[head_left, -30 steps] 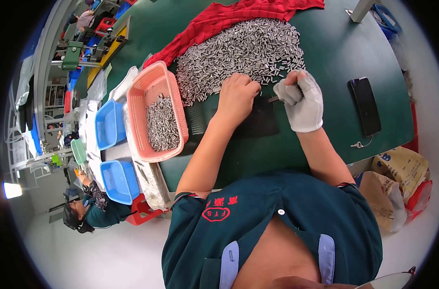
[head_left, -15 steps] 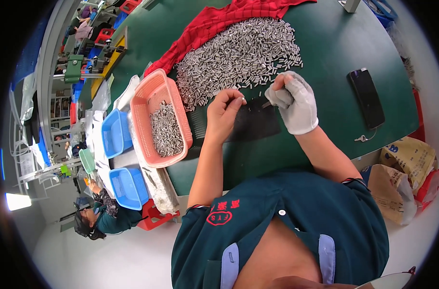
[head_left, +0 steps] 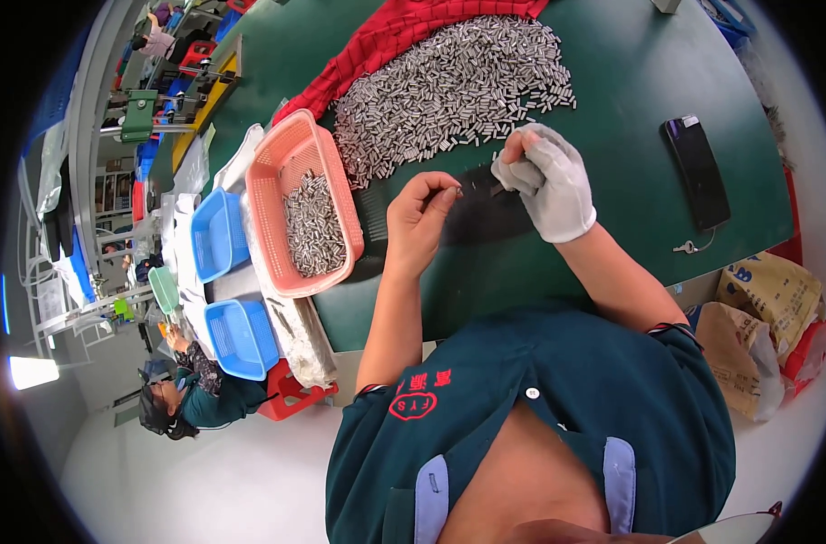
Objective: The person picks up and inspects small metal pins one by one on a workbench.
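Left hand: bare, the thumb and forefinger are pressed together at their tips, with one small piece pinched there, too tiny to tell its exact form
Right hand: in a white glove, the fingers are curled inward around a thin dark tool, of which only one end can be seen
Dark mat: flat on the green table, below and between both hands
Metal pins: short and silvery, in a wide loose heap just beyond the hands
Red cloth: along the far side of the heap
Pink basket: just beside the heap, at its left, with many similar pins inside
Blue baskets: two of them, further to the left
Phone: black, well apart from the glove at the right, a small key near its lower end
Co-worker: at the far left, wearing a dark cap
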`<state>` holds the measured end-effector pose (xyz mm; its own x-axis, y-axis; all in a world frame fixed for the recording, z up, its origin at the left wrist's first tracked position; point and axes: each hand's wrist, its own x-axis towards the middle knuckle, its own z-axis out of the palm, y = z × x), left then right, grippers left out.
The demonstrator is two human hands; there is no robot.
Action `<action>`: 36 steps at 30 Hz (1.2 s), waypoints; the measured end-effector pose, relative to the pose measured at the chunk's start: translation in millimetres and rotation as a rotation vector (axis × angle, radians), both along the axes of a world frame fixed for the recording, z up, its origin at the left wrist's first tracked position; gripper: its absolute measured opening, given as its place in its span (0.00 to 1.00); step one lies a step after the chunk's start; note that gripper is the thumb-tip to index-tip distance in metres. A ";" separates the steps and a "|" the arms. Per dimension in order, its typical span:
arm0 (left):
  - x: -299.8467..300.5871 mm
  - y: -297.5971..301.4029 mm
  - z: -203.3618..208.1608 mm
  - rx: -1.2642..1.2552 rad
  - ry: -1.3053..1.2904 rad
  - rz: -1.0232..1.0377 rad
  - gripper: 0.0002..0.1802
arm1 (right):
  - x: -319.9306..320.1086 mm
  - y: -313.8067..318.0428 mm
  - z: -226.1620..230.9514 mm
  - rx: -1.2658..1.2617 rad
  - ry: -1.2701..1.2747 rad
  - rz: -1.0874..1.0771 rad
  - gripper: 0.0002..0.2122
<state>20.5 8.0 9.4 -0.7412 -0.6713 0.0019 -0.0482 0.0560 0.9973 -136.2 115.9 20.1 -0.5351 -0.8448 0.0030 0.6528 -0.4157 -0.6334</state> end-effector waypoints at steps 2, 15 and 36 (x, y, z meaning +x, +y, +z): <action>1.6 0.6 2.0 -0.162 -0.086 0.010 0.04 | 0.8 0.3 -0.2 0.011 -0.007 -0.004 0.12; -9.0 17.2 -4.7 -0.969 -0.353 -0.195 0.09 | 1.6 -3.5 -9.0 0.112 -0.022 0.005 0.11; 2.7 27.3 -23.1 -0.883 -0.346 0.001 0.06 | 0.7 -13.2 -34.0 -0.022 -0.243 0.171 0.27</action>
<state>23.1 35.3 -13.6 -0.7954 -0.5328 0.2891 -0.3338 0.7831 0.5247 -135.5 102.7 -13.9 -0.3719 -0.9241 -0.0882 0.8458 -0.2983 -0.4423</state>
